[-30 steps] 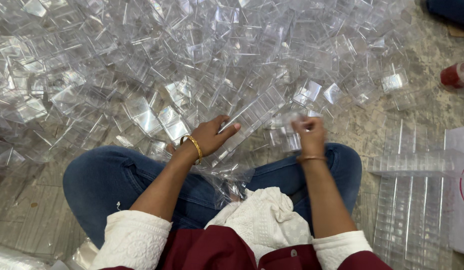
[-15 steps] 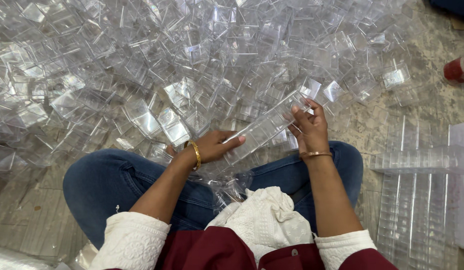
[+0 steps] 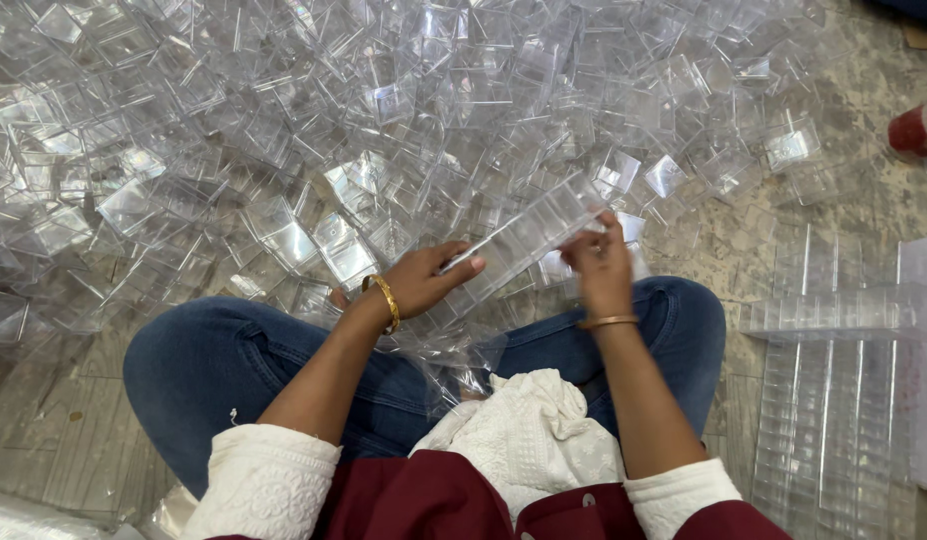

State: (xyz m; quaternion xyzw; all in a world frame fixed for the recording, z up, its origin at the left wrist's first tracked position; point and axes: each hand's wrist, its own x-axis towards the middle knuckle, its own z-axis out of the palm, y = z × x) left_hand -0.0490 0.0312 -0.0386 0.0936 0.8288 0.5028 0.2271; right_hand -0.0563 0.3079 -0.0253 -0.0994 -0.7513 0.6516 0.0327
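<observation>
We hold a nested row of clear plastic boxes point(image 3: 528, 238) between both hands, slanting up to the right above our crossed legs. The left hand point(image 3: 423, 282) cups its lower end, fingers curled under; the right hand point(image 3: 598, 262) pinches the upper end, slightly blurred. To do this well, we would keep the row straight and press evenly from both ends — thin walls likely crack if twisted. Beyond lies the heap of loose clear boxes point(image 3: 283, 130) on the stone floor point(image 3: 843, 120); finished stacked rows point(image 3: 833, 400) lie to our right — beside a red-capped container point(image 3: 918, 130).
</observation>
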